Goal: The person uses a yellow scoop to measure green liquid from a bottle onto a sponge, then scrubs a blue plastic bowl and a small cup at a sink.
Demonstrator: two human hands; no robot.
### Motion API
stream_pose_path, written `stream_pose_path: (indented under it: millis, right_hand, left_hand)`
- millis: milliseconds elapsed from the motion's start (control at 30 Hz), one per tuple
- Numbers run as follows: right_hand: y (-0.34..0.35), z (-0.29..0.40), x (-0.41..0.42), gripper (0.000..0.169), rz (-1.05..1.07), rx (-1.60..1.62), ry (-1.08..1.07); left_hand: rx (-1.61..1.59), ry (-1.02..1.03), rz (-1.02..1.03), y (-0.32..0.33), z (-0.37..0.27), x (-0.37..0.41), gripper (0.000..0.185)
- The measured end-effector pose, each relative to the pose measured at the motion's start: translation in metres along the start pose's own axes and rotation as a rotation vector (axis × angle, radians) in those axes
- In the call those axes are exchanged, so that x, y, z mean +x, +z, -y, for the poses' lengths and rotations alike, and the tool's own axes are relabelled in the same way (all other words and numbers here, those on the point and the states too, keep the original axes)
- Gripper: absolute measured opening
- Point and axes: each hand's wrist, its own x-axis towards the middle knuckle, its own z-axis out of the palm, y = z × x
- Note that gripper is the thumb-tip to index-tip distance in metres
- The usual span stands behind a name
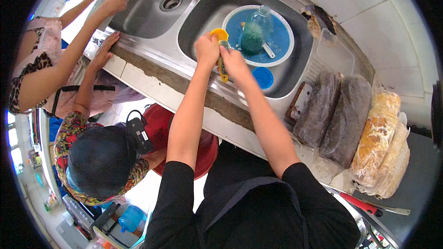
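Over the near edge of the steel sink basin [193,41], my left hand [207,50] grips a yellow plastic scoop [220,34], its cup pointing away from me. My right hand [236,65] presses a dark green scouring pad [225,44] against the scoop's yellow handle, which shows below the fingers. Just beyond, in the basin, lies a round blue mesh strainer [235,27] with a white rim. A clear bottle [258,24], green in its lower part, stands on it beside a white utensil handle [269,51]. A blue round lid [263,77] rests nearer me.
Bagged dark blocks [346,121] and yellowish wrapped packs [375,138] fill the right counter, near a clear plastic container [334,52]. A second basin [152,7] is at left. Two people work there, one in a black cap [102,162] by a red tub [155,121].
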Motion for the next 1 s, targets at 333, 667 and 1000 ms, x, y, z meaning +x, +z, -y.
stream_pose_path:
  millis: [333,667,1000]
  right_hand:
    - [-0.015,0.009,0.006,0.022,0.340,0.559,0.090]
    - [-0.029,0.019,0.030,0.025,0.334,0.134,-0.051]
    - [-0.037,-0.009,0.007,0.025,0.348,0.134,-0.047]
  left_hand:
    - [-0.109,-0.119,0.168,-0.009,-0.009,0.017,0.024]
    - [-0.192,-0.152,0.002,0.004,-0.006,0.022,0.025]
    - [-1.113,-0.356,0.155,-0.009,-0.026,0.018,0.027]
